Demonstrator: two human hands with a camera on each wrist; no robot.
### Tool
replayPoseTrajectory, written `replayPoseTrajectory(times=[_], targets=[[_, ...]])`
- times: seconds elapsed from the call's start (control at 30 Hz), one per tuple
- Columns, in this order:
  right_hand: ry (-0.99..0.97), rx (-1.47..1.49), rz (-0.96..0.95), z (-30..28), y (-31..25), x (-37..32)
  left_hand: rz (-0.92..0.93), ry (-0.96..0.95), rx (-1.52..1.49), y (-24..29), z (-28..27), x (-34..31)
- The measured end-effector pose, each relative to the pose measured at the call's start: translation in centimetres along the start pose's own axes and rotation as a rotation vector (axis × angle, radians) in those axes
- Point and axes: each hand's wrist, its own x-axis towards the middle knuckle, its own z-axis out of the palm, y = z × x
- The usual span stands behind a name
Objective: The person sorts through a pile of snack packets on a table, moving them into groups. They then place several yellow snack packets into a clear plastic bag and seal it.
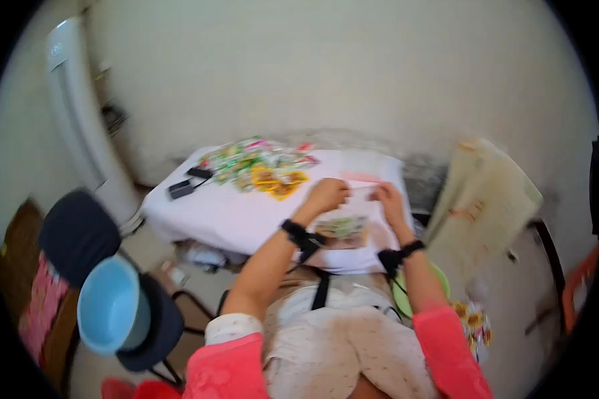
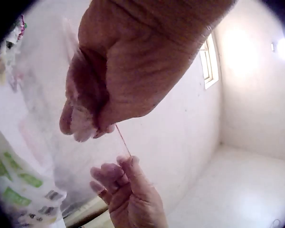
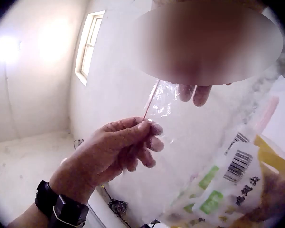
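Between both hands a clear plastic bag point(image 3: 168, 102) with a thin red line point(image 3: 152, 102) along its top edge is stretched. The left hand point(image 1: 327, 195) pinches one end of that edge between thumb and index finger, its other fingers curled loosely, as the left hand point(image 3: 116, 147) shows in the right wrist view. At the other end, the right hand point(image 1: 389, 199) pinches the edge with thumb and fingertip, seen as the right hand point(image 2: 137, 199) in the left wrist view. Printed packets point(image 1: 343, 229) with green marks and barcodes lie below the hands; whether they are inside the bag, I cannot tell.
A heap of small colourful packets point(image 1: 246, 163), yellow packets point(image 1: 279, 183) and black devices point(image 1: 181, 189) lie on the white-covered table point(image 1: 233, 219). Flat clear bags with a pink strip point(image 1: 361, 177) are behind the hands. A blue bucket point(image 1: 110, 309) stands left, a green basin point(image 1: 439, 279) right.
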Motion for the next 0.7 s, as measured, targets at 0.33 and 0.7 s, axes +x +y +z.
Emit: replayPoseTrajectory(times=[0.33, 0.7], targets=[[-0.129, 0.050, 0.259, 4.2, 2.2, 0.1, -0.125, 0.445, -0.158, 0.3, -12.6, -8.4], [-0.458, 0.103, 0.296, 13.7, 1.1, 0.3, -0.447, 1.073, 0.226, 0.3, -29.5, -32.3]])
